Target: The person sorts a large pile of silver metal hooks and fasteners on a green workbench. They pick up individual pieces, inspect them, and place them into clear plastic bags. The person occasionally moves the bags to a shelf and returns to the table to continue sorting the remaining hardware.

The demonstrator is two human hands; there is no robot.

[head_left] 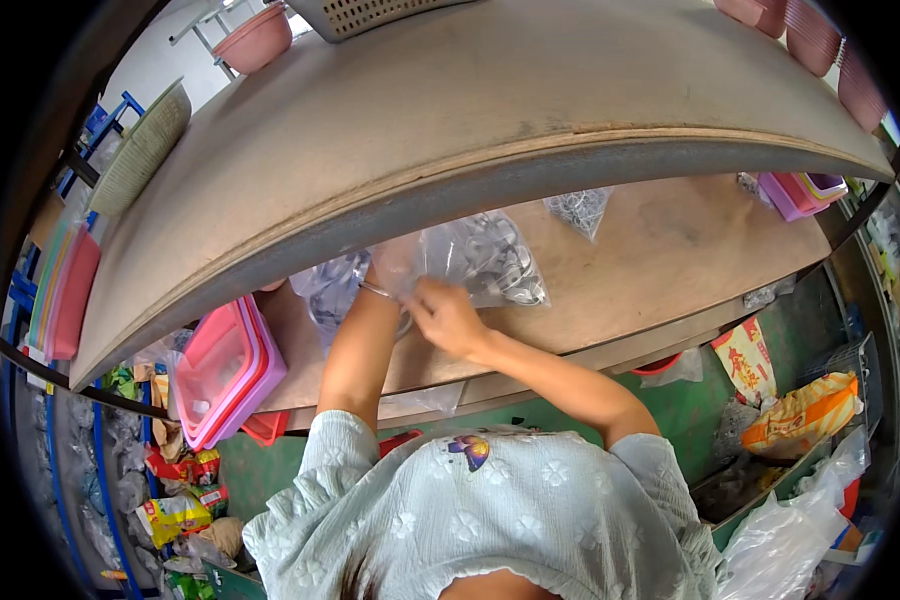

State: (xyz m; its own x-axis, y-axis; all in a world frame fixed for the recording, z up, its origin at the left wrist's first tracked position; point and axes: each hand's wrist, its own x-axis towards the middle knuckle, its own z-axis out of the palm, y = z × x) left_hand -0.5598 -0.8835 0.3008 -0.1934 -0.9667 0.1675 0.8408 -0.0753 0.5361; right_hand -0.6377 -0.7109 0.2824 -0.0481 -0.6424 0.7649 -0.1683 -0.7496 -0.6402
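Observation:
On the lower shelf lies a clear plastic bag (490, 262) of shiny, curved silver metal pieces. My right hand (448, 318) is at the bag's near left end, its fingers curled on the plastic. My left hand (396, 258) reaches under the upper shelf's edge, close beside the right fingers. Clear plastic overlaps it, and its fingers are hidden. A thin bracelet (375, 290) circles the left wrist. Left of that forearm, a second clear bag (332, 288) with grey pieces rests on the board, partly covered by my arm.
The upper wooden shelf (470, 90) juts over my hands. A small bag of metal parts (580, 208) lies farther back. Stacked pink and purple trays (232, 370) stand left, more trays (800, 192) at the far right. Packets and an orange sack (805, 415) lie below.

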